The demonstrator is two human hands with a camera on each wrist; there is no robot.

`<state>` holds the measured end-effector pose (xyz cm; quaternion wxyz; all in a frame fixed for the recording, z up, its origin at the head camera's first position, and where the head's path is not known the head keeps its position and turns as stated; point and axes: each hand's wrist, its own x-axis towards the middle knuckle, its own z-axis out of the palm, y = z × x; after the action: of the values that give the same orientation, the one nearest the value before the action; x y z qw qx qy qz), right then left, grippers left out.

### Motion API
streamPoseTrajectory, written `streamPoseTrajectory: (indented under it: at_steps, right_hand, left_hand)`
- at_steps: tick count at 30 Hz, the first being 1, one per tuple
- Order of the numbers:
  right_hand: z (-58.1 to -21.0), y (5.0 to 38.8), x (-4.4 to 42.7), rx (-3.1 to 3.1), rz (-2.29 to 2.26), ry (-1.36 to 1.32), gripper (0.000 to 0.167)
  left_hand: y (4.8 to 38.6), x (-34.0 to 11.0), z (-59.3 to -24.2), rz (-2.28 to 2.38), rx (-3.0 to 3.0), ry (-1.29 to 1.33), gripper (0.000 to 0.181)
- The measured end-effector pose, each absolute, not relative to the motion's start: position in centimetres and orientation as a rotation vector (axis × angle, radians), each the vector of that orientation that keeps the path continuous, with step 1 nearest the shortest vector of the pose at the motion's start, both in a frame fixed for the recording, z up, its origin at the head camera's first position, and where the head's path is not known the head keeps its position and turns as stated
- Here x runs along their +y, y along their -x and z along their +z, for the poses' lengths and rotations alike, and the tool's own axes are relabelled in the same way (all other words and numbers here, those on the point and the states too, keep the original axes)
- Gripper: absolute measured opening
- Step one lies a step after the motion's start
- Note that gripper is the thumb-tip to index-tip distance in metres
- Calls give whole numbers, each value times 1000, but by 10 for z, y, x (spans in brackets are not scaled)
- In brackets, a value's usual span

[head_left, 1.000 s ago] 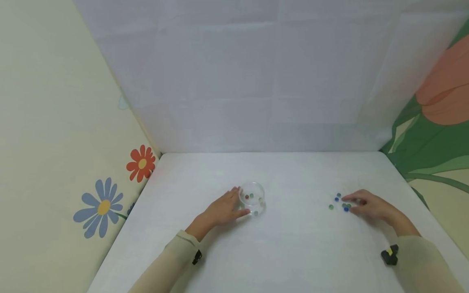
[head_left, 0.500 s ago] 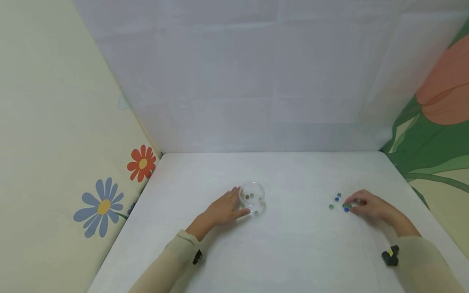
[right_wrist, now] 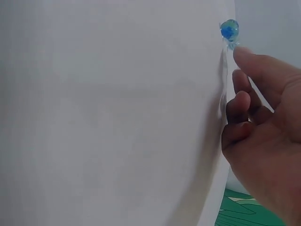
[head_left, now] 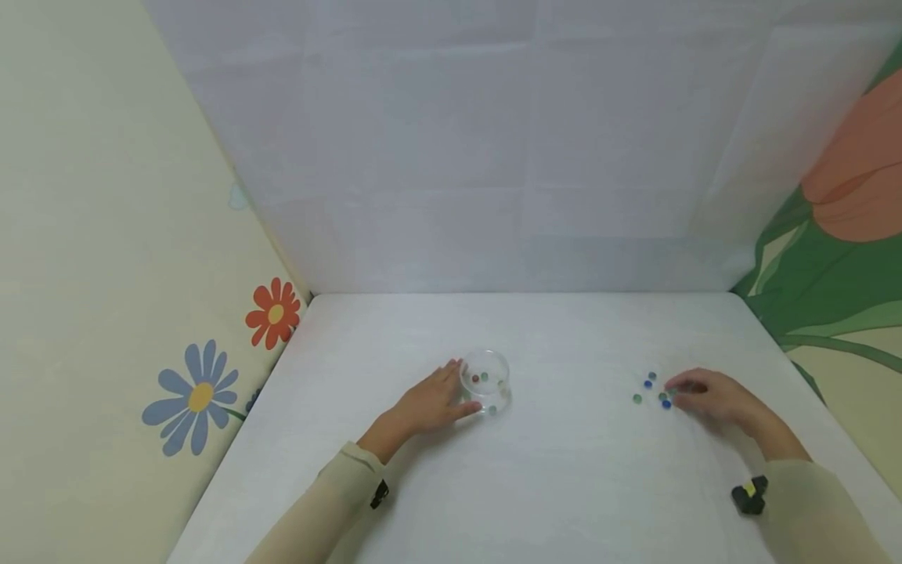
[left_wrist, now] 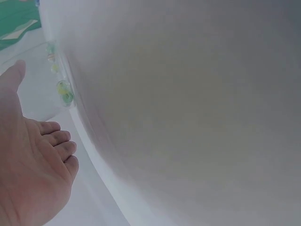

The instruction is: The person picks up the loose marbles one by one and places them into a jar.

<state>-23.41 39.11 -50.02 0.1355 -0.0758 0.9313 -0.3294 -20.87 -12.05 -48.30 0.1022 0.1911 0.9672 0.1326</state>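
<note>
My left hand [head_left: 433,399] is around the near left side of a clear plastic cup [head_left: 507,370], fingers behind it and thumb in front. Inside the cup are several marbles, among them a reddish marble [head_left: 475,378] and a green marble [head_left: 492,410]. At the right, the thumb and index finger of my right hand [head_left: 715,398] pinch a green marble [head_left: 672,392], mostly covered by the fingertips. Close to them lie a blue marble [head_left: 665,404] and another green marble [head_left: 662,396]. In the right wrist view, a blue marble [right_wrist: 229,31] shows just beyond the thumb tip.
A second blue marble [head_left: 647,384], a blue-green marble [head_left: 652,376] and a green marble [head_left: 637,399] lie left of my right hand. White cloth covers the table [head_left: 564,470] and hangs behind it. Walls with painted flowers [head_left: 200,398] stand at both sides.
My right thumb and index finger have come together, and the index finger has drawn back from the far blue marbles onto a green one. My left hand and the cup have stayed put.
</note>
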Motion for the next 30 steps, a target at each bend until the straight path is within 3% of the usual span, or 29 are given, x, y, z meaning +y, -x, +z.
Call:
streamPoseTrajectory:
  at_steps: [12, 30]
  right_hand:
    - [-490, 224, 378, 2651, -1120, 147, 44]
    - [-480, 204, 348, 2715, -1237, 174, 42]
  left_hand:
    - [209, -120, -485, 394, 2869, -578, 98]
    - [210, -121, -487, 396, 2884, -594, 99]
